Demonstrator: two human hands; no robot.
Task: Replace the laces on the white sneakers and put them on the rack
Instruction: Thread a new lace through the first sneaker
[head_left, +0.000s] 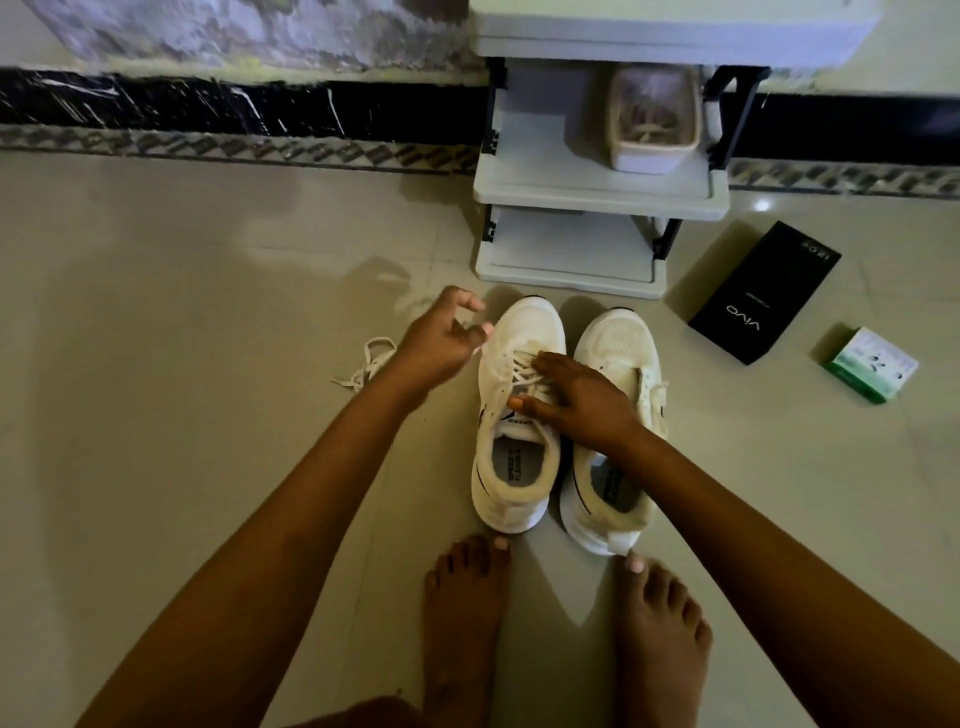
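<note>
A single head-worn wide-angle camera looks steeply down and forward from close above the floor (208, 312), toward the rack (597, 192) against the wall.

Two sneakers (566, 415) side by side before the rack (597, 192), loose lace (366, 366) left.

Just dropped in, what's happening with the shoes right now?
A person crouches over two white sneakers on the floor before the rack. The right hand rests flat on the laces of the left sneaker, steadying it, while the left hand pinches a lace end at its side. The right sneaker appears to have no lace. A loose lace lies on the floor to the left. Neither shoe is on the rack yet.
</note>
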